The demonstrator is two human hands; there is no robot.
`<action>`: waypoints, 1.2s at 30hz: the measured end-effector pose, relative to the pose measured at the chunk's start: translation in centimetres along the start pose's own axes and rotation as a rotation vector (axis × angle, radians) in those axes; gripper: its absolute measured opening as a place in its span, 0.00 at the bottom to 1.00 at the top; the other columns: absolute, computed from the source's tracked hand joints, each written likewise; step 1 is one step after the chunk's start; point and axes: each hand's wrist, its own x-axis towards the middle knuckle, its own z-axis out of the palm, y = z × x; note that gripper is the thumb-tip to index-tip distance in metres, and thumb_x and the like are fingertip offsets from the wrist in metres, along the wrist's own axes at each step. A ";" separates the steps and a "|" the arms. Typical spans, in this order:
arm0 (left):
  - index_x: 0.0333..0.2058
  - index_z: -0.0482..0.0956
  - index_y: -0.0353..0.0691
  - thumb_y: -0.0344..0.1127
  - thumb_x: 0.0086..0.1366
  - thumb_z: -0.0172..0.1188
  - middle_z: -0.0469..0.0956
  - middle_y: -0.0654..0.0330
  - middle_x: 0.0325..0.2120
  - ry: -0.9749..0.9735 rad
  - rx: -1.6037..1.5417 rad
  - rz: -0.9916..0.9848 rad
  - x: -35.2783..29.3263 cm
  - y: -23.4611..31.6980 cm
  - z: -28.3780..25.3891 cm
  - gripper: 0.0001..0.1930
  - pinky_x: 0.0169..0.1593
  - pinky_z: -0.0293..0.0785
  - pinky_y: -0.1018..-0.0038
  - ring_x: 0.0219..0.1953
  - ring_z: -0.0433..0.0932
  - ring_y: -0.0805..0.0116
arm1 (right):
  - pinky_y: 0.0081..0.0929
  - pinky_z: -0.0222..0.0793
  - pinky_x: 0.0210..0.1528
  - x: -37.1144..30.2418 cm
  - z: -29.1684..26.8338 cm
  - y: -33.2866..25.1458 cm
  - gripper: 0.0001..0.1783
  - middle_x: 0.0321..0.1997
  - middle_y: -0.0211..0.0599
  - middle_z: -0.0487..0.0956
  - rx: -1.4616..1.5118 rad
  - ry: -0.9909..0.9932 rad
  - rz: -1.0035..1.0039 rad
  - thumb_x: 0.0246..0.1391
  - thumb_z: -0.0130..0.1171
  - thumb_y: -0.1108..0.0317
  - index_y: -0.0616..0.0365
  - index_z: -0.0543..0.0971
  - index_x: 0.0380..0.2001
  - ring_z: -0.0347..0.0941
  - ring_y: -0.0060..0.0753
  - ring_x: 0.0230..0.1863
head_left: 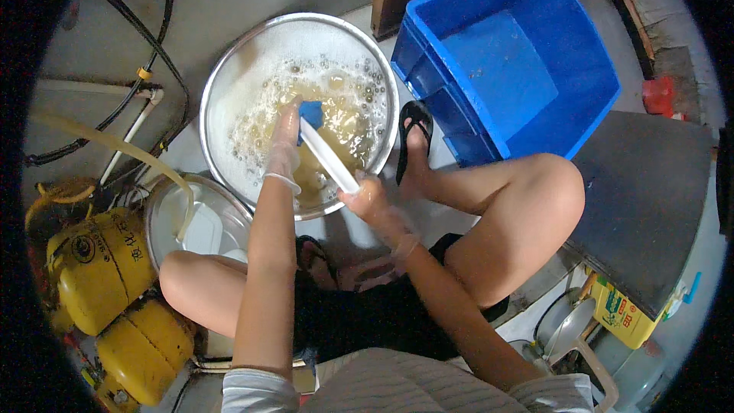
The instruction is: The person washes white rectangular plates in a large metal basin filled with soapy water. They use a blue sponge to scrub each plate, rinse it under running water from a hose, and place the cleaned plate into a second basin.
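Note:
Over the large metal basin point(209, 111) of foamy, cloudy water point(329, 92), I hold a white dish point(330, 157) seen almost edge-on, so its full shape is hidden. My right hand point(368, 200) grips the dish's near end at the basin's front rim. At the far end my left hand point(287, 128) presses a blue sponge or cloth point(310, 112) against it; which of the two I cannot tell. Thin clear gloves cover both hands, loose at the wrists.
A smaller metal basin point(157, 210) with white dishes point(203, 229) and a hose point(180, 183) stands at left, beside yellow gas cylinders point(103, 268). At right are a deep blue bin point(497, 69), a dark board point(638, 199) and a yellow package point(621, 312). My knees flank the large basin's near side.

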 end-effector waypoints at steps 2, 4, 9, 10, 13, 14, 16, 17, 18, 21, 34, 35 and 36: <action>0.34 0.73 0.43 0.56 0.56 0.45 0.73 0.61 0.27 -0.105 -0.246 -0.095 0.4 -0.8 -1.3 0.21 0.34 0.64 0.75 0.28 0.70 0.71 | 0.35 0.67 0.38 -0.1 0.1 -0.4 0.23 0.30 0.53 0.74 0.017 -0.091 -0.038 0.33 0.63 0.59 0.64 0.74 0.33 0.73 0.45 0.36; 0.31 0.74 0.44 0.55 0.57 0.43 0.73 0.63 0.25 0.007 -0.324 -0.126 -2.1 0.3 -0.5 0.21 0.36 0.65 0.74 0.28 0.71 0.70 | 0.35 0.67 0.38 -0.6 -0.7 -1.5 0.23 0.30 0.51 0.75 -0.065 -0.089 -0.069 0.33 0.64 0.58 0.63 0.74 0.32 0.73 0.44 0.36; 0.26 0.75 0.38 0.52 0.60 0.42 0.74 0.62 0.18 0.126 -0.306 0.129 -4.6 1.8 -3.6 0.23 0.27 0.67 0.78 0.19 0.70 0.72 | 0.37 0.67 0.34 0.8 -2.7 -2.8 0.18 0.28 0.51 0.75 -0.130 -0.107 -0.085 0.32 0.63 0.59 0.61 0.76 0.25 0.72 0.49 0.31; 0.25 0.75 0.37 0.52 0.60 0.42 0.73 0.62 0.17 0.173 -0.287 0.153 -5.5 2.9 -3.7 0.23 0.25 0.67 0.79 0.18 0.69 0.72 | 0.36 0.67 0.34 1.2 -3.5 -3.1 0.19 0.28 0.49 0.75 -0.093 -0.135 -0.166 0.33 0.64 0.58 0.61 0.76 0.27 0.73 0.47 0.31; 0.25 0.75 0.35 0.53 0.59 0.45 0.73 0.63 0.17 0.210 -0.117 0.371 -9.6 5.5 -4.0 0.23 0.26 0.65 0.79 0.19 0.69 0.75 | 0.34 0.68 0.33 1.5 -5.8 -6.1 0.19 0.28 0.47 0.76 -0.025 -0.234 -0.389 0.35 0.62 0.58 0.60 0.77 0.30 0.74 0.45 0.30; 0.26 0.75 0.35 0.54 0.58 0.46 0.73 0.64 0.17 0.211 -0.056 0.444 -10.6 5.9 -4.1 0.24 0.27 0.66 0.79 0.20 0.70 0.75 | 0.34 0.68 0.33 1.7 -5.6 -7.8 0.18 0.28 0.47 0.76 -0.208 -0.277 -0.330 0.35 0.61 0.59 0.60 0.77 0.30 0.73 0.45 0.30; 0.24 0.76 0.32 0.49 0.60 0.48 0.71 0.65 0.16 0.339 0.136 0.536 -12.5 6.2 -4.2 0.22 0.25 0.62 0.79 0.19 0.65 0.79 | 0.33 0.68 0.33 1.8 -3.9 -11.4 0.18 0.28 0.48 0.76 -0.575 -0.356 -0.208 0.36 0.60 0.61 0.61 0.77 0.31 0.73 0.45 0.30; 0.23 0.75 0.32 0.48 0.60 0.48 0.71 0.66 0.16 0.382 0.215 0.620 -13.5 6.4 -4.0 0.22 0.25 0.61 0.79 0.19 0.64 0.79 | 0.35 0.68 0.34 1.3 -3.5 -13.0 0.15 0.26 0.51 0.76 -0.461 -0.376 -0.199 0.35 0.57 0.63 0.62 0.77 0.29 0.73 0.47 0.30; 0.22 0.75 0.32 0.47 0.61 0.48 0.70 0.66 0.15 0.416 0.295 0.706 -14.1 6.6 -3.5 0.21 0.24 0.60 0.79 0.19 0.63 0.80 | 0.36 0.68 0.35 1.4 -2.5 -13.5 0.14 0.26 0.52 0.75 -0.448 -0.312 -0.246 0.35 0.57 0.64 0.62 0.77 0.27 0.73 0.48 0.30; 0.23 0.76 0.30 0.43 0.59 0.50 0.72 0.57 0.16 0.409 0.331 0.772 -15.8 6.9 -2.8 0.19 0.27 0.63 0.73 0.20 0.67 0.72 | 0.38 0.68 0.36 2.1 -0.2 -14.4 0.10 0.24 0.54 0.75 -0.434 -0.226 -0.327 0.35 0.56 0.67 0.62 0.78 0.23 0.73 0.50 0.31; 0.28 0.76 0.32 0.53 0.59 0.42 0.75 0.56 0.20 0.140 -0.403 0.221 -17.0 7.3 -6.7 0.25 0.30 0.70 0.75 0.23 0.75 0.67 | 0.34 0.69 0.34 -2.1 -2.2 -14.5 0.14 0.21 0.52 0.75 -0.360 -0.361 -0.431 0.35 0.56 0.62 0.60 0.78 0.26 0.73 0.48 0.27; 0.29 0.76 0.33 0.53 0.58 0.43 0.76 0.56 0.20 0.121 -0.419 0.219 -16.7 6.8 -6.8 0.25 0.29 0.70 0.75 0.22 0.74 0.67 | 0.33 0.69 0.34 -2.2 -2.2 -14.2 0.14 0.21 0.51 0.75 -0.382 -0.341 -0.468 0.35 0.56 0.62 0.60 0.78 0.26 0.73 0.48 0.28; 0.29 0.76 0.33 0.53 0.58 0.43 0.76 0.56 0.20 0.114 -0.375 0.231 -16.2 6.6 -7.1 0.25 0.28 0.70 0.75 0.22 0.74 0.67 | 0.33 0.69 0.34 -2.4 -2.2 -14.2 0.15 0.22 0.50 0.75 -0.405 -0.320 -0.504 0.35 0.56 0.61 0.60 0.78 0.27 0.74 0.47 0.28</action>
